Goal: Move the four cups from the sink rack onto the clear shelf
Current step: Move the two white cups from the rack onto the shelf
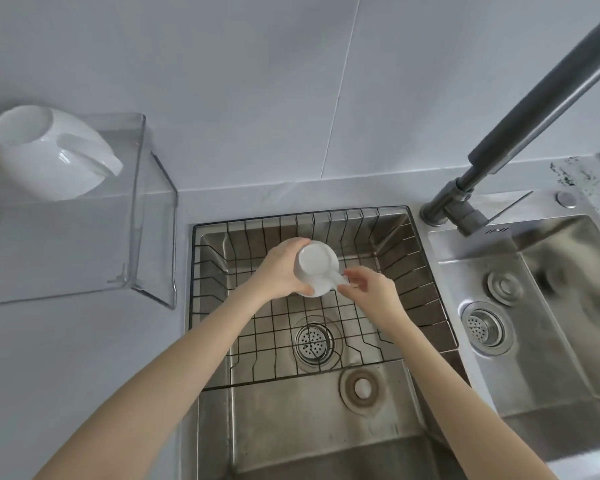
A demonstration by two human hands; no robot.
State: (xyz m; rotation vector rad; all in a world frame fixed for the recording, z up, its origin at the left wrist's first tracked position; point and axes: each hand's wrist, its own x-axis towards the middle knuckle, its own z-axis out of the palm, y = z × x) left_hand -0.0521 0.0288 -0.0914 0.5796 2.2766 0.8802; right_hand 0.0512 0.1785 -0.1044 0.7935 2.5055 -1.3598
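Note:
A white cup (315,263) is held upside down above the black wire sink rack (416,268), its flat base facing me. My left hand (279,271) wraps around its left side. My right hand (369,289) pinches the cup's handle at the lower right. Another white cup (45,154) stands upside down on the clear shelf (136,202) at the left, its handle pointing right. No other cup shows in the rack.
The rack sits in the left steel basin (291,427) over a round drain (314,342). A second basin (551,306) lies to the right. A grey faucet (520,126) rises at the back right. White counter (66,358) spreads under and before the shelf.

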